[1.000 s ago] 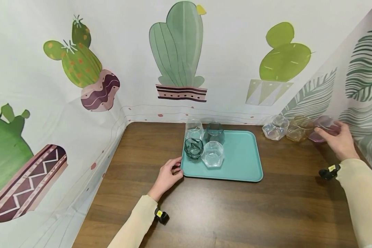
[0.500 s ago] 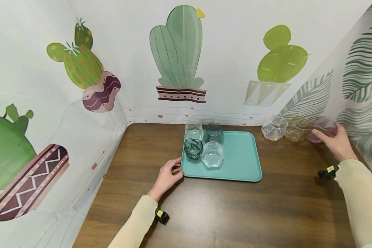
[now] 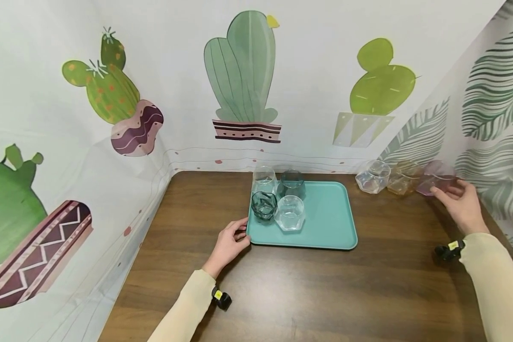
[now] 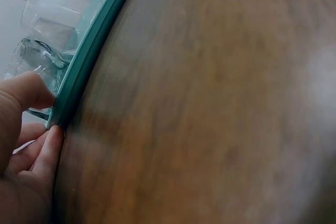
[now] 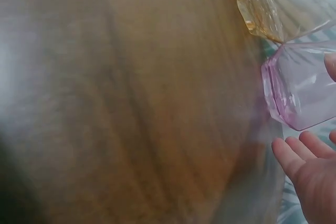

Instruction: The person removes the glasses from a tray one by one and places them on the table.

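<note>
My left hand point(image 3: 228, 244) pinches the front left corner of a teal tray point(image 3: 325, 218); in the left wrist view the thumb lies over its rim point(image 4: 79, 77) with fingers against the outer side. Grouped on the tray's left half are a dark faceted glass point(image 3: 264, 207), a clear hexagonal glass point(image 3: 290, 214), a smoky grey glass point(image 3: 291, 186) and a tall clear glass point(image 3: 264, 179). At the far right my right hand point(image 3: 463, 206) is beside a pink glass point(image 3: 436, 175), upright on the table. In the right wrist view its extended fingers point(image 5: 286, 158) are apart from the pink glass.
An amber glass point(image 3: 403, 179) and a clear glass point(image 3: 373, 177) stand in a row left of the pink one, close to the back wall. A printed cactus cloth point(image 3: 308, 95) covers the walls behind the wooden table point(image 3: 325, 294).
My right hand has loosened from the pink glass and drawn back a little toward me. The left hand stays at the tray corner. The head view has shifted slightly.
</note>
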`<state>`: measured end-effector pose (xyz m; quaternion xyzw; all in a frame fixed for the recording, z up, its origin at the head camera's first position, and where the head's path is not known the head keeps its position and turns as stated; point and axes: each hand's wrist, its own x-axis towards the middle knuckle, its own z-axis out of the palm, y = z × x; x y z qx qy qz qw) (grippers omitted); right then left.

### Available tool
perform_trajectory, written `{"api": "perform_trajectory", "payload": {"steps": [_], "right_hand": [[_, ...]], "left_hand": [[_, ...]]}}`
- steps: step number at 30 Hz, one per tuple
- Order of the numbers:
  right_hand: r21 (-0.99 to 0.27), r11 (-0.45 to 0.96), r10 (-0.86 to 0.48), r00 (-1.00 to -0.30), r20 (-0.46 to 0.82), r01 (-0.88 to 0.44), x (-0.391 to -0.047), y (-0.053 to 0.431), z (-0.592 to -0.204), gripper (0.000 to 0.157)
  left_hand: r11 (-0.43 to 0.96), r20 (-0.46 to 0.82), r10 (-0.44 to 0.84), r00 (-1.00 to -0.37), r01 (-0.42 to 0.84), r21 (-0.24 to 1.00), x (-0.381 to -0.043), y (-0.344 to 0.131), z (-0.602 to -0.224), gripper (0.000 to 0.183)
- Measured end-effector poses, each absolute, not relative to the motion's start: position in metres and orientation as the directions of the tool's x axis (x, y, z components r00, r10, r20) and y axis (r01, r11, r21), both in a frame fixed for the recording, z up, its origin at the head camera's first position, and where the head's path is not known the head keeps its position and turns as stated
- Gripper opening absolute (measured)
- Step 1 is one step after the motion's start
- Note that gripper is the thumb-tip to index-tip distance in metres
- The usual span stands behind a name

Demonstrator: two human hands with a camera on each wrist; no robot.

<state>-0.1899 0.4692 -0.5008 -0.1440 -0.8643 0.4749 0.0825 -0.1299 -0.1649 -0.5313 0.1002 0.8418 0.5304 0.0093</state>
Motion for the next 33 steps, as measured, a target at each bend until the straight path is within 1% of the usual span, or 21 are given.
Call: {"api": "perform_trajectory", "payload": {"steps": [4,11,13,18,20,26,29,33], "right_hand": [[-0.826,0.537,0.345,-0.938,0.033,0.168,-0.181,0.465,-0.502,0.092],[-0.826,0.545,0.378,-0.922,0.087,0.145,-0.168,0.453,-0.503,0.082],[-0.829,0.544,0.369,-0.924,0.100,0.127,-0.163,0.449,-0.503,0.077],[-0.842,0.537,0.332,-0.931,0.155,0.051,-0.154,0.438,-0.501,0.052],[-0.838,0.544,0.314,-0.935,0.168,0.032,-0.150,0.432,-0.501,0.047],[-0.856,0.516,0.271,-0.940,0.207,-0.039,-0.139,0.414,-0.496,0.039],[-0.869,0.485,0.246,-0.940,0.236,-0.092,-0.136,0.405,-0.495,0.039],[-0.863,0.487,0.215,-0.940,0.264,-0.130,-0.134,0.393,-0.494,0.040]], "left_hand": [[0.421,0.092,0.177,-0.980,0.160,0.893,-0.130,-0.165,-0.532,0.056],[0.417,0.087,0.172,-0.981,0.153,0.896,-0.130,-0.166,-0.533,0.056],[0.413,0.087,0.172,-0.981,0.151,0.898,-0.130,-0.166,-0.533,0.056],[0.410,0.090,0.172,-0.981,0.154,0.899,-0.131,-0.166,-0.533,0.056],[0.411,0.090,0.172,-0.981,0.154,0.898,-0.131,-0.165,-0.533,0.056],[0.422,0.081,0.171,-0.982,0.147,0.895,-0.131,-0.165,-0.532,0.057],[0.420,0.089,0.173,-0.981,0.156,0.894,-0.131,-0.165,-0.533,0.056],[0.413,0.090,0.173,-0.981,0.155,0.898,-0.131,-0.166,-0.533,0.056]]}}
